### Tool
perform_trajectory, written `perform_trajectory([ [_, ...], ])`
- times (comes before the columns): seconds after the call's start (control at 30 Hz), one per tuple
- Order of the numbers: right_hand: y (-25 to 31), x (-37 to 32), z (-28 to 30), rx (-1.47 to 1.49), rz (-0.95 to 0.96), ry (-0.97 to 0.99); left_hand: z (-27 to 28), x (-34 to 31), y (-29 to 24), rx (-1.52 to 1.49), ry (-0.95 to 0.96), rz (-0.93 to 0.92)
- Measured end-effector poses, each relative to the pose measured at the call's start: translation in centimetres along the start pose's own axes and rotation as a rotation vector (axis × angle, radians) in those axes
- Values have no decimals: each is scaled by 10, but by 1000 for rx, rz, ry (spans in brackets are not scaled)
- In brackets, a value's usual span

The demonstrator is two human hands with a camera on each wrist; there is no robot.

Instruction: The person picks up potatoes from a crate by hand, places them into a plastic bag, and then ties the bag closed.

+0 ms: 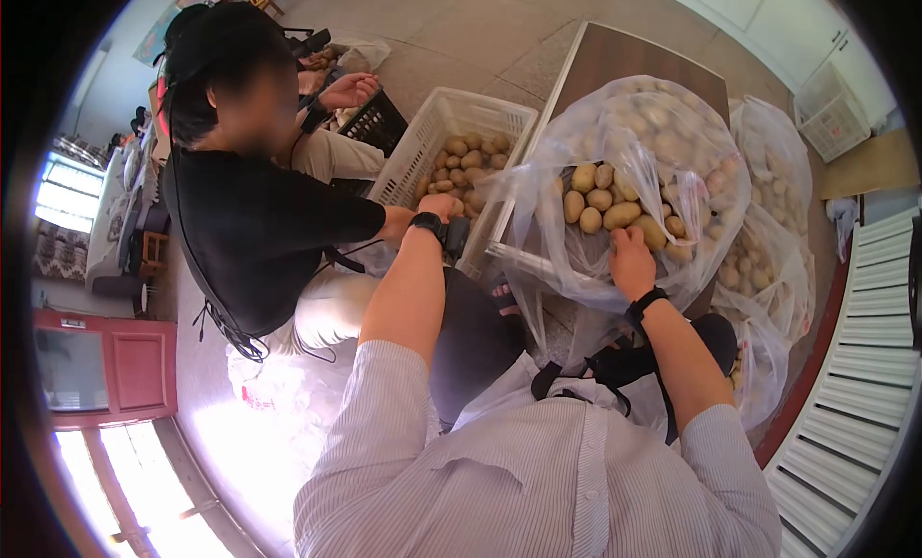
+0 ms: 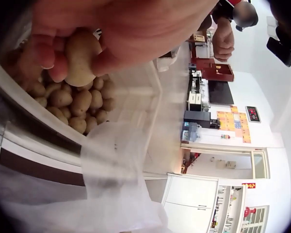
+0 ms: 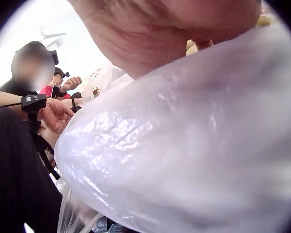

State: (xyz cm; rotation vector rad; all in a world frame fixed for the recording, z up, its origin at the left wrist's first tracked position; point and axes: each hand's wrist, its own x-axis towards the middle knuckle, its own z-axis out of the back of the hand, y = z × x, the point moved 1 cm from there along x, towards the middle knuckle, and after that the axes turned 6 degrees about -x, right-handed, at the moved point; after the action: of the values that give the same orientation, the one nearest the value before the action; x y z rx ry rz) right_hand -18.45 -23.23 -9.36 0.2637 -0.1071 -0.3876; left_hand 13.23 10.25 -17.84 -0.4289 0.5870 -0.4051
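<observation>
In the left wrist view a potato is pinched between the thumb and fingers of my left hand, above a white plastic crate with several potatoes in it. My right hand reaches into the mouth of a large clear plastic bag full of potatoes. Its bent fingers are right at a potato near the bag's front. The bag film hides most of those fingertips in the right wrist view, and I cannot tell whether they grip a potato.
The open bag rests on a dark brown, pale-edged tabletop. More filled bags stand to its right. Another person in black sits at left, one arm reaching to the crate. A black basket stands beyond, and a white radiator lines the right.
</observation>
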Motion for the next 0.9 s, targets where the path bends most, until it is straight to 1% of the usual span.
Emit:
perform_trajectory([
  [0.03,-1,-1,-1,2,4,-7,4,-7,-9,528,38,-114],
  [0.07,-2,-1,-3,3,9,-14,4,-5,-7,526,35,-114],
  [0.13,-4,-2,-4,10,13,-18,-2,5,9,602,111,-181],
  [0.17,-6,-2,-5,18,12,-21,-3,12,19,601,110,-183],
  [0.23,-10,-2,-9,16,19,-18,-8,24,31,585,163,-295],
  [0.27,-12,-3,-10,16,25,-13,-3,14,14,584,164,-303],
  [0.33,-14,-4,-11,32,13,-7,15,-20,-35,400,34,-18],
  [0.37,-15,-4,-11,53,7,0,14,-19,-26,541,-35,-226],
  [0.4,-16,-4,-12,43,-3,-1,12,-23,-39,537,-30,-239],
  [0.47,-19,-2,-13,128,0,7,14,-36,-63,-1204,-328,328],
  [0.5,-21,-1,-14,107,-18,2,18,-48,-85,-1254,-377,310],
  [0.53,-21,0,-15,210,-6,-77,22,-58,-108,-1308,-422,296],
  [0.57,-24,0,-15,313,10,-156,22,-62,-124,-1320,-393,294],
  [0.6,-30,5,-18,293,-3,-152,23,-64,-133,-1309,-397,214],
  [0.63,-35,13,-23,489,-142,-62,24,-69,-140,-1294,-410,139],
  [0.67,-33,15,-29,690,-276,32,23,-74,-148,-1298,-407,148],
  [0.7,-14,12,0,978,-498,165,21,-79,-158,-1280,-355,69],
  [0.73,-8,12,7,985,-491,182,20,-83,-166,-1256,-312,-9],
  [0.8,-6,18,16,1424,-615,359,17,-86,-178,-1170,-240,-55],
  [0.83,-3,19,21,1527,-616,393,15,-89,-183,-1155,-191,-85],
  [0.9,7,20,30,1581,-562,416,10,-95,-194,-1114,-126,-129],
])
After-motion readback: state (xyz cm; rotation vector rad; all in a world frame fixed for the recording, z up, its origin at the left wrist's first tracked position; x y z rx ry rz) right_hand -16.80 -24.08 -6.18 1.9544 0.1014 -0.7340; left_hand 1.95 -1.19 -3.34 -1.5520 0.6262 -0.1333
